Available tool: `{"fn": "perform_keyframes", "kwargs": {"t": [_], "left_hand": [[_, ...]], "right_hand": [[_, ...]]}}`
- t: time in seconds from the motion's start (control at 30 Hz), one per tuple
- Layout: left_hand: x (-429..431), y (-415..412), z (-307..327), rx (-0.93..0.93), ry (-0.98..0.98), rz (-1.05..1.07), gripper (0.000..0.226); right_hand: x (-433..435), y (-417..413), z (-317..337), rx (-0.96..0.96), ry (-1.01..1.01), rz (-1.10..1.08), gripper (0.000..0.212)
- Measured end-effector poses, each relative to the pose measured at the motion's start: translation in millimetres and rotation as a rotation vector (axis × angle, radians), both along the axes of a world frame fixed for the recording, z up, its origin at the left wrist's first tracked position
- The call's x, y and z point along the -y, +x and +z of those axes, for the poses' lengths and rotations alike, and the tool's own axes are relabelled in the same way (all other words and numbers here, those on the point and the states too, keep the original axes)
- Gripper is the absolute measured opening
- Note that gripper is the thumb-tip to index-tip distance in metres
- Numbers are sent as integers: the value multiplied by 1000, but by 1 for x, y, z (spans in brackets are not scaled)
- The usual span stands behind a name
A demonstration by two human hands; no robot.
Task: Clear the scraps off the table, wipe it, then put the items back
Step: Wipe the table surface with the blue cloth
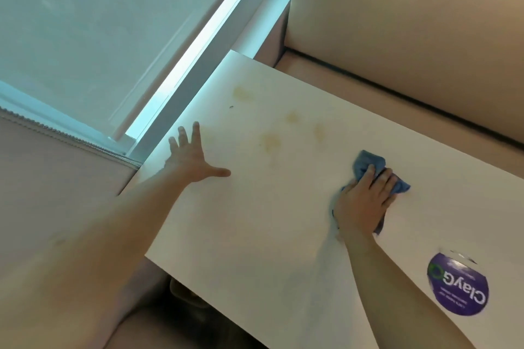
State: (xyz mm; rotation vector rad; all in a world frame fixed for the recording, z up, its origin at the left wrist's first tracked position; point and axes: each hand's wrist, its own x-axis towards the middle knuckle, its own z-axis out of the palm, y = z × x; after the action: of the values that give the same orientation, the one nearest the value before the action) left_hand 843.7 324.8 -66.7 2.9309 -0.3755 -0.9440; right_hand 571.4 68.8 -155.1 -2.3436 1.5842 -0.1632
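Note:
A white table [269, 221] fills the middle of the head view. Several faint yellowish stains [270, 143] mark its far half, with a tiny dark speck [231, 107] beyond them. My right hand [364, 201] lies on a crumpled blue cloth [365, 163] and presses it onto the tabletop at the right, fingers slightly bent over the folds. My left hand [192, 157] rests flat on the table near its left edge, fingers spread, holding nothing.
A round purple sticker [458, 283] is stuck near the table's right front. A beige padded bench seat [411, 22] runs behind the table. A window with a lowered blind [85, 22] is at the left, and another padded seat [42, 164] below it.

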Motion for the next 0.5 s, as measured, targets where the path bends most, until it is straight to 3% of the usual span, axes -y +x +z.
{"fn": "perform_keyframes", "kwargs": {"t": [0.2,0.5], "left_hand": [[30,40,-14,-51,116,-81,170],[50,45,-18,-51,233,-151,176]], "right_hand": [[32,56,-3,-13,-18,-17,55],[35,183,-5,44,-30,407,57]]}}
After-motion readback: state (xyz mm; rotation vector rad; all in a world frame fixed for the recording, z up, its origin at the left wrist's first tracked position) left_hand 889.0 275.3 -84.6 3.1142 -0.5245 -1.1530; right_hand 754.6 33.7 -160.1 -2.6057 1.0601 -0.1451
